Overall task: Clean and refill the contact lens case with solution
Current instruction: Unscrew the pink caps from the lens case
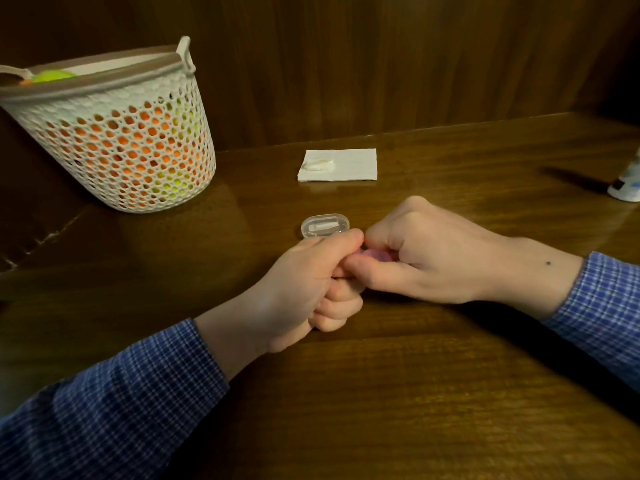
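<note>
White mesh basket (pixel 114 140) holding orange and green balls

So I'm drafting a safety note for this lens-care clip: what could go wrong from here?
Both hands grip the small pink lens case tightly between them, so a cap may slip out and roll across the glossy table. The solution bottle stands at the far right table edge, where a reaching sleeve might knock it over. The clear plastic box lies right behind the knuckles and could get pushed.
</note>
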The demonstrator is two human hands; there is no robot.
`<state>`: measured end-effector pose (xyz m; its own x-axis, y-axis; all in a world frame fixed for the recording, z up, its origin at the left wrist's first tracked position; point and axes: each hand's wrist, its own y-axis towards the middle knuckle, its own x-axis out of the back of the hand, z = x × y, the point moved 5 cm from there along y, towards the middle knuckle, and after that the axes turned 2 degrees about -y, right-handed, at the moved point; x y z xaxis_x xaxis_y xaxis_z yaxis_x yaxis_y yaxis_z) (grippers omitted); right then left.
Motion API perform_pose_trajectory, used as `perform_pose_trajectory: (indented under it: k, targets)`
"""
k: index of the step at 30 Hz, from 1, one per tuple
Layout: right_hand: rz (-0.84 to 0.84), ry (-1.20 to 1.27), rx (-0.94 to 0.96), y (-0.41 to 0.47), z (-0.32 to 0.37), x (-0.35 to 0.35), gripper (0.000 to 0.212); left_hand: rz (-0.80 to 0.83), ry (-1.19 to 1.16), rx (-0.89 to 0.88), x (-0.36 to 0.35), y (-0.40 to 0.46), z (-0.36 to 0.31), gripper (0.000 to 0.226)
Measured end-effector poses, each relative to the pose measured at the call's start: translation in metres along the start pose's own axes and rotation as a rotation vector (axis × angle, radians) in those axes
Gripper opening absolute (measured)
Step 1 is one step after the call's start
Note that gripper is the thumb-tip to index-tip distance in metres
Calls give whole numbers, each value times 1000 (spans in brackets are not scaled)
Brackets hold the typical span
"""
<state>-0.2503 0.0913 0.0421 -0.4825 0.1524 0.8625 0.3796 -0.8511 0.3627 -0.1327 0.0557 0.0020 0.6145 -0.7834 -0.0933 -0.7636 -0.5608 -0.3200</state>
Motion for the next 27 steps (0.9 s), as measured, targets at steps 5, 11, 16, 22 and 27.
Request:
perform_pose_trajectory:
  k: [5, 11, 16, 22, 27]
  targets:
    - [-41, -116, -71, -8, -13, 12, 47, 11, -4, -38, 4, 7, 6, 61]
    - [-2, -108, -141, -15, -20, 1, 51, -243, 646, -265, 21, 2, -8, 31]
    - [61, -189, -169, -18, -25, -8, 59, -228, 958, -525, 27, -5, -16, 14]
    - [38, -184, -150, -18, -26, -10, 59, -148, 1093, -581, 25, -1, -9, 16]
    - [-2, -86, -228, -20, -31, -7, 55, -169, 1074, -639, 24, 0, -13, 12]
